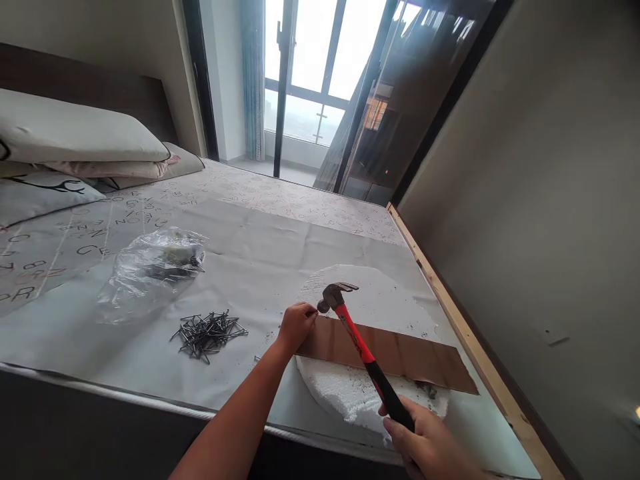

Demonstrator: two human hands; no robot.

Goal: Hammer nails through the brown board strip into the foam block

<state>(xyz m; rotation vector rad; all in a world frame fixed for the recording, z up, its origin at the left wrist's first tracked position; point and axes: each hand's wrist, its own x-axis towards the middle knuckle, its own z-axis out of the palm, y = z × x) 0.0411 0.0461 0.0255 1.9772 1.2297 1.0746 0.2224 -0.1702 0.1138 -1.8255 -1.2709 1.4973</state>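
Observation:
My right hand (429,441) grips the black end of a red-handled claw hammer (361,348). Its steel head (334,295) hovers just right of my left hand (297,324). My left hand pinches something small, likely a nail, at the left end of a brown board (400,355). The nail itself is too small to see clearly. The board lies flat across a round white foam slab (370,301) on the bed. A heap of loose nails (207,331) lies to the left of my left hand.
A crumpled clear plastic bag (150,270) sits beyond the nails. The bed sheet (260,240) has printed letters, and pillows (75,137) are stacked at the far left. A wooden strip (470,340) runs along the bed's right edge beside the wall. Glass doors stand at the far end.

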